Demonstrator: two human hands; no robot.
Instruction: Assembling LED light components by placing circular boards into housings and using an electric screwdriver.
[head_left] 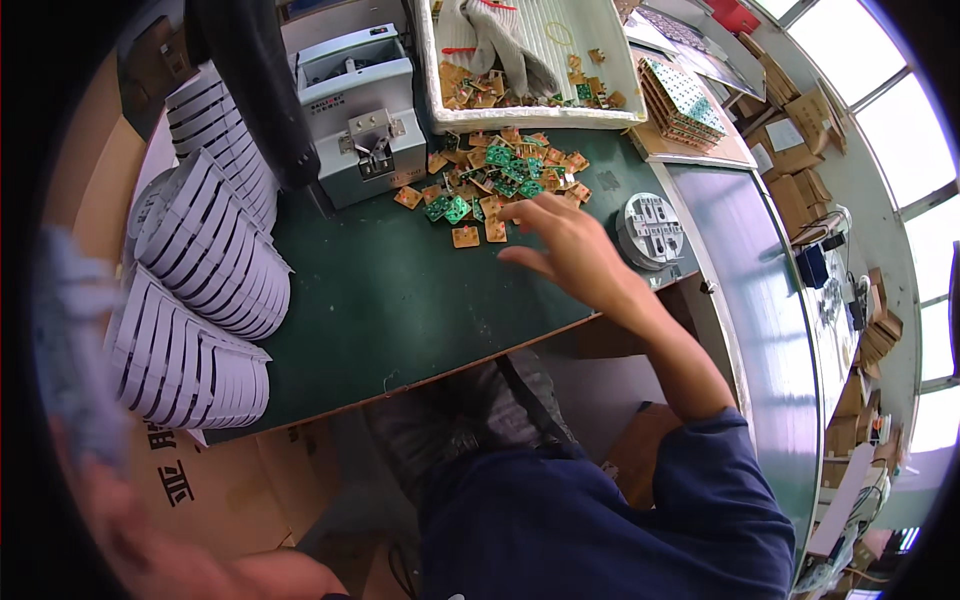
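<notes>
My right hand (575, 255) reaches over the green-topped bench, fingers apart and the thumb held away. Its fingertips are at the near edge of a heap of small circuit boards (515, 165), tan and green. One tan board (466, 237) lies at the front of the heap; whether the fingers touch any board is unclear. At the far left, my left hand (115, 510) is smeared by motion. A blurred light-grey thing (80, 340) extends up from it and seems held. To the right of my right hand sits a round grey housing (651, 230) with parts inside.
Stacks of round light-grey pieces (215, 240) line the bench's left side. Behind the heap are a grey machine (362, 120) and a white tray (540, 120) holding boards and a glove. A dark arm (255, 90) hangs over the bench. Stacked board panels (685, 105) stand at back right.
</notes>
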